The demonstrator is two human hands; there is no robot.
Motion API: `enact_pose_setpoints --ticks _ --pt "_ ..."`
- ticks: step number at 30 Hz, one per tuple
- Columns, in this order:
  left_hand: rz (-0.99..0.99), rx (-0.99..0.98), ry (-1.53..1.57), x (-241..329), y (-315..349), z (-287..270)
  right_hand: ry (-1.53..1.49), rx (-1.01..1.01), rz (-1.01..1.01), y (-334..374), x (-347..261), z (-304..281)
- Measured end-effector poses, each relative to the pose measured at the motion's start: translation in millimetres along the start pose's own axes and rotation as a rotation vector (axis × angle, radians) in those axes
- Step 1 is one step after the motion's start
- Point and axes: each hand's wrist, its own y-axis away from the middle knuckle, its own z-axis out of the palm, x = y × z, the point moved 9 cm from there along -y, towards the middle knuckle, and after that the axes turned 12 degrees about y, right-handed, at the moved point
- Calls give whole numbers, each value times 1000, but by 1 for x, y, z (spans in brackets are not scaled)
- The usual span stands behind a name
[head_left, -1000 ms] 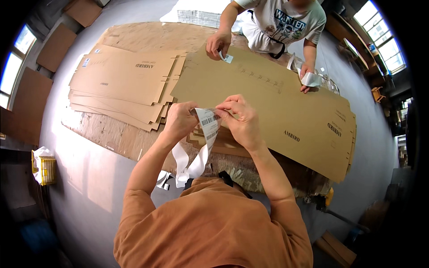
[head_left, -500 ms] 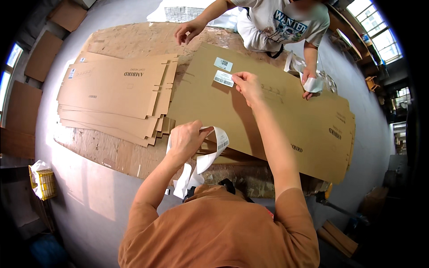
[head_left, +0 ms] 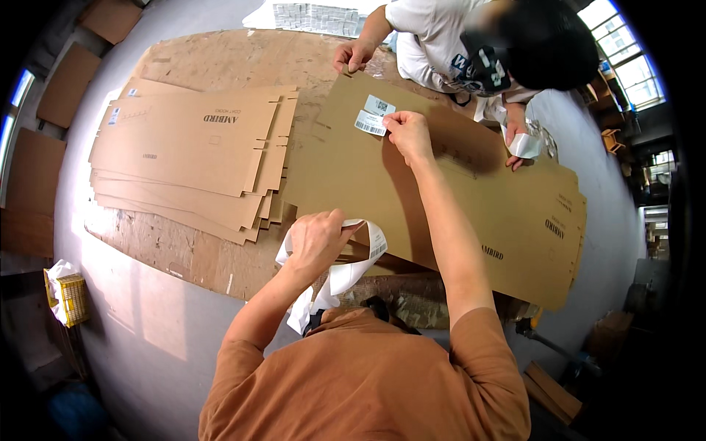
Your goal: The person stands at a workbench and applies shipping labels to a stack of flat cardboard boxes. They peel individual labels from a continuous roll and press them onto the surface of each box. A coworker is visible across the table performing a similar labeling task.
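Observation:
Across the wooden table lies a flat brown cardboard sheet [head_left: 331, 176] with printed lettering. My right hand [head_left: 409, 136] pinches the corner of a white barcode label [head_left: 369, 123] against it, just below another white label [head_left: 379, 105] with a square code. Closer to my body, my left hand [head_left: 316, 241] is closed on a curling white label strip [head_left: 351, 275], whose loose end hangs past the table's near edge. A co-worker's hand [head_left: 354, 55] touches the sheet's far corner. Their other hand [head_left: 518, 140] holds a white piece [head_left: 525, 145] at the sheet's far right.
Left of the sheet, a stack of flat cardboard [head_left: 184, 140] rests on the wooden table [head_left: 213, 55]. A white-wrapped stack [head_left: 312, 20] stands beyond the far edge. On the floor side at left is a yellow basket [head_left: 72, 300]; cardboard panels [head_left: 68, 83] lean behind it.
The label in my right hand now sits closer against the upper label. The co-worker has leaned in and brought a hand to the sheet's far corner. My left hand shifted slightly right.

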Motion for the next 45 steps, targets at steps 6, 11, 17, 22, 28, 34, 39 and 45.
enact_pose_setpoints --ticks 6,11,17,22,28,34,39,45 --pt "-3 3 4 3 -1 -2 -4 -61 31 8 -7 4" --pt "6 9 0 -1 0 1 2 -41 -2 8 -10 5" --pt "-3 -25 -13 0 -2 3 338 57 -175 7 -21 7" --pt "-12 -30 -23 -1 0 2 734 138 -191 32 -57 2" --pt "5 14 -18 4 1 0 956 339 -675 70 -65 9" --pt "-138 80 165 -10 8 -15 607 -16 -512 116 -42 -13" --pt "-196 246 194 -32 39 -45 -569 -629 -259 234 -43 12" --pt "77 394 -40 24 80 -91 -521 -728 -340 271 -54 20"
